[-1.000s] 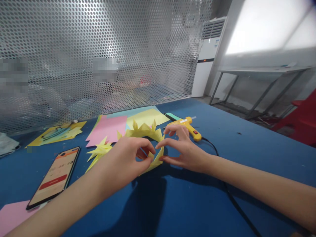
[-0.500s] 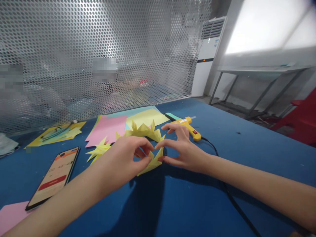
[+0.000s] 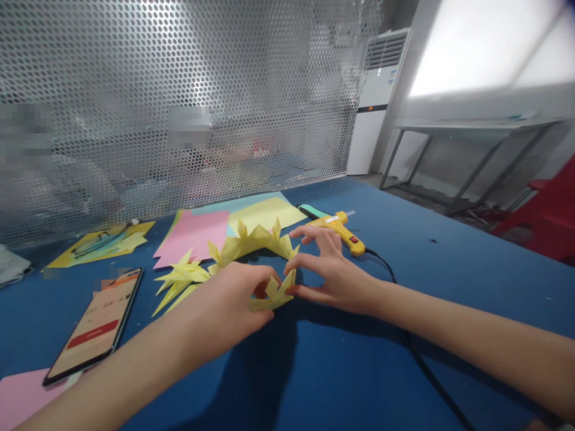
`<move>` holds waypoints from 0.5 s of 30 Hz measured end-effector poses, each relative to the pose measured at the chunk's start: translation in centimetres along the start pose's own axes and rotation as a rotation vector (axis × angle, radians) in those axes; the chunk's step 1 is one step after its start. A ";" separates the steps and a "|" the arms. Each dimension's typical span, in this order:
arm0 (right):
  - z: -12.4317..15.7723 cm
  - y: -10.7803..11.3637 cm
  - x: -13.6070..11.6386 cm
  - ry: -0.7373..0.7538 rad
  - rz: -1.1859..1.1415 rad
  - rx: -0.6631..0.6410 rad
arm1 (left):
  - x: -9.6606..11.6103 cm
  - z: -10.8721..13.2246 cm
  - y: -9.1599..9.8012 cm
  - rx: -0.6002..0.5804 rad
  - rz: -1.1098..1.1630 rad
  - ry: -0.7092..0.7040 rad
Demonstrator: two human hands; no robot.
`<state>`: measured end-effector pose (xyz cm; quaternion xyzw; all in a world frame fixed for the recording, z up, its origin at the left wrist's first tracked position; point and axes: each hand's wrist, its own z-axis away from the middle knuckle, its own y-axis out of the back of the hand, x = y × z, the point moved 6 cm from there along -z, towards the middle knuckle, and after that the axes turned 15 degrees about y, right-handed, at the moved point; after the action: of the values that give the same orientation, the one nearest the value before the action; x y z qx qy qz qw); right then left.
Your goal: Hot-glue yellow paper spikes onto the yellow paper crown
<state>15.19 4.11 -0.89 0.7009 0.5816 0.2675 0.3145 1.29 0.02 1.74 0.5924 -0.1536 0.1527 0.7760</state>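
Note:
A spiky ring of folded yellow paper pieces [image 3: 251, 239] lies on the blue table [image 3: 404, 287] in front of me. My left hand [image 3: 233, 299] pinches the ring's near side between thumb and fingers. My right hand [image 3: 327, 269] rests against the ring's right end; its thumb and forefinger touch the paper and its other fingers are spread. Loose yellow folded points [image 3: 179, 278] lie just left of the ring.
A yellow glue gun [image 3: 344, 232] with a black cord lies behind my right hand. Pink [image 3: 193, 233] and yellow sheets lie further back. A phone [image 3: 94, 326] lies at the left, a pink sheet [image 3: 22, 398] at the near left corner. A perforated metal screen [image 3: 179, 90] closes the far edge.
My left hand has slid down and slightly right along the ring's near side, so more of the ring's left part shows. My right hand has barely moved.

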 end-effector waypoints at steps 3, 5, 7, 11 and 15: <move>0.0 0.0 0.0 -0.001 0.005 0.000 | -0.1 -0.2 -0.3 0.003 -0.019 0.015; 0.0 0.0 0.0 -0.001 0.001 0.004 | -0.3 -0.3 -0.5 0.008 -0.026 0.022; 0.0 0.0 0.0 0.002 -0.001 0.006 | -0.4 -0.4 -0.6 0.016 -0.031 0.026; 0.0 0.0 0.0 0.002 0.000 0.003 | -0.4 -0.6 -0.7 0.041 -0.041 0.022; 0.1 -0.1 -0.1 -0.004 -0.003 -0.004 | -0.1 -0.4 -0.7 0.068 -0.068 0.016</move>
<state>15.18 4.06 -1.03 0.7001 0.5814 0.2667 0.3174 1.53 0.20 1.02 0.6219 -0.1220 0.1361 0.7615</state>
